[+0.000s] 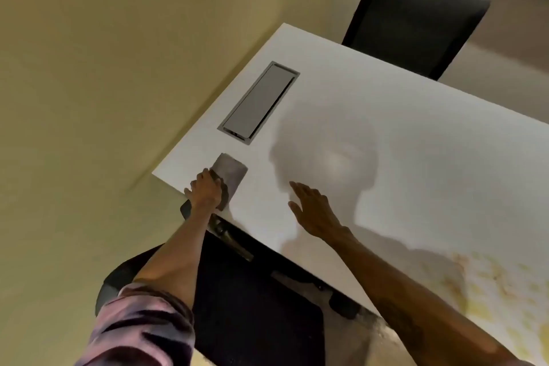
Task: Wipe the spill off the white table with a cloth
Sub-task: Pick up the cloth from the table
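Note:
A grey folded cloth (pixel 231 173) lies flat on the white table (pixel 401 134) near its left corner. My left hand (pixel 206 191) rests on the cloth's near end, fingers curled over its edge. My right hand (pixel 313 208) hovers flat over the table to the right of the cloth, fingers spread, holding nothing. A yellowish splattered spill (pixel 493 285) covers the table at the lower right, close to my right forearm.
A grey metal cable hatch (pixel 259 101) is set into the table beyond the cloth. One black chair (pixel 416 19) stands at the far side, another black chair (pixel 252 306) is tucked under the near edge. Beige floor lies to the left.

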A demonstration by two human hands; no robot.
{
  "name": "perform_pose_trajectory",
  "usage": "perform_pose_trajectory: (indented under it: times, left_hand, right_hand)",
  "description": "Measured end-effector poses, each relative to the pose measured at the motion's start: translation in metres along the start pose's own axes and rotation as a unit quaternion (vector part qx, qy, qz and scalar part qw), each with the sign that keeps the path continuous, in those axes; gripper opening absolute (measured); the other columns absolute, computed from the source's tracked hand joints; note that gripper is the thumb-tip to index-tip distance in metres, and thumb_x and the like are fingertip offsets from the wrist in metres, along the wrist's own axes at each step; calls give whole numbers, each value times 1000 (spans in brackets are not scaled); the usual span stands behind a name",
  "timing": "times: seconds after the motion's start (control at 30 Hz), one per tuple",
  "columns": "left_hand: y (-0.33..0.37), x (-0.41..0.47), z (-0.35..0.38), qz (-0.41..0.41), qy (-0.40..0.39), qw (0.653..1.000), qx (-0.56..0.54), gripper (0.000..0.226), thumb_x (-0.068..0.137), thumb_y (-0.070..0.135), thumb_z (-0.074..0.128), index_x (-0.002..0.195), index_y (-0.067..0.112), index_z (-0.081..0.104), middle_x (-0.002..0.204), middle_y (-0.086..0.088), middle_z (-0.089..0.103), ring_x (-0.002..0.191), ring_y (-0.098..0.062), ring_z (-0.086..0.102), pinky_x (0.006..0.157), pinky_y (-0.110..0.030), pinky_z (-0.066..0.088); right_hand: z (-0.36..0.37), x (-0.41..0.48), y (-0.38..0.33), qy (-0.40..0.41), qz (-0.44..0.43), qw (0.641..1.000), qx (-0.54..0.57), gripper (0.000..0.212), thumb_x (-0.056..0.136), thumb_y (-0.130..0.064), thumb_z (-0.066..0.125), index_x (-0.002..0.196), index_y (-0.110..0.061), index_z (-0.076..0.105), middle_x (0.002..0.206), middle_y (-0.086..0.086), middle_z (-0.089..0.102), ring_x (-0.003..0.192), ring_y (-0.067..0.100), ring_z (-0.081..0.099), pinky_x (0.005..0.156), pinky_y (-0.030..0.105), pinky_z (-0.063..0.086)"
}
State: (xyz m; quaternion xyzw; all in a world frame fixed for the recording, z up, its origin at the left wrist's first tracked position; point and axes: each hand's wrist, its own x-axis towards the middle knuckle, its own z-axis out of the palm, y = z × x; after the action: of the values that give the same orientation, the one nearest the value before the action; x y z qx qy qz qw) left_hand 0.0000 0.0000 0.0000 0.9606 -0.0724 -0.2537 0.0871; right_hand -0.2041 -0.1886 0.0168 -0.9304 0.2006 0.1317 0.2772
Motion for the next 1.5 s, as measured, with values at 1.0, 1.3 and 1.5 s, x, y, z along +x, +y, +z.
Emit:
perform_pose_trajectory:
  times: [1.0, 1.3, 1.5]
  left_hand:
    - [-9, -1, -3, 68, 115, 991, -20, 33, 91, 38, 69, 98, 6, 72, 103, -11, 69, 100, -32, 65, 101, -47, 36]
    - [48, -46, 10, 241, 179, 942, 150, 36, 100, 47, 57, 109, 16, 73, 113, -3, 70, 107, -25, 63, 102, -43, 30]
    - [111, -108, 46, 351, 172, 908, 153, 34, 93, 48, 69, 101, 16, 75, 101, -2, 71, 103, -26, 63, 101, -44, 32]
  right_hand:
    - [10, -6, 4, -10, 25, 998, 64, 54, 104, -28, 43, 153, -16, 25, 155, 8, 39, 126, 36, 51, 105, 51, 42]
    - [1, -39, 11, 17, 88, 987, 131, 46, 105, -27, 42, 148, -12, 40, 153, 8, 43, 137, 29, 44, 115, 41, 35]
    - [-10, -73, 31, 124, 187, 943, 245, 23, 97, -16, 45, 82, -6, 59, 93, 14, 67, 84, 27, 59, 78, 35, 46]
